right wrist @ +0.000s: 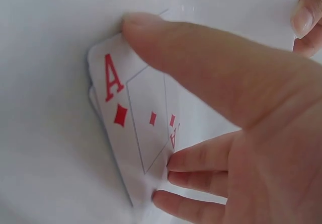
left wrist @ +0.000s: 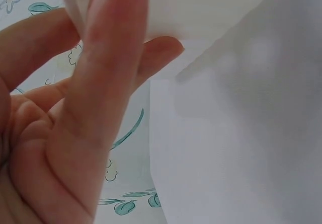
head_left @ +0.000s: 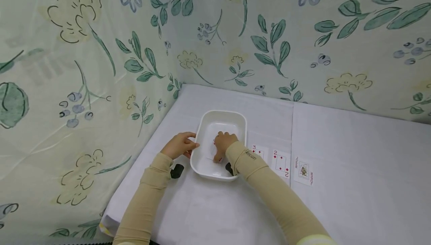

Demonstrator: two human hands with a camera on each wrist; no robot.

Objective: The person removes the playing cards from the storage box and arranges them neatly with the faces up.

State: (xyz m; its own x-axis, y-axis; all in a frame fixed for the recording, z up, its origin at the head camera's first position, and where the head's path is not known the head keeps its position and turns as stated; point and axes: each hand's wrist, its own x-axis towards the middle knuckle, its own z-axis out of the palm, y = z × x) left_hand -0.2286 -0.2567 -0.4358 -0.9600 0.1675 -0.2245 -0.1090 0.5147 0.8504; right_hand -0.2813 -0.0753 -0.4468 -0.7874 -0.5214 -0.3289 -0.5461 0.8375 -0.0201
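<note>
A white rectangular plastic tray stands on the white-covered table. My left hand holds its left side, with thumb and fingers at the wall; in the left wrist view the thumb lies against the tray's white wall. Inside the tray, my right hand grips a small stack of playing cards. An ace of diamonds lies face up on top, and the edge of another card shows beneath it. The right thumb is at one edge of the stack, the other fingers at the opposite edge.
To the tray's right lie a three of diamonds, partly behind the right sleeve, a two of diamonds and a joker, all face up. A floral-patterned curtain rises behind and left of the table.
</note>
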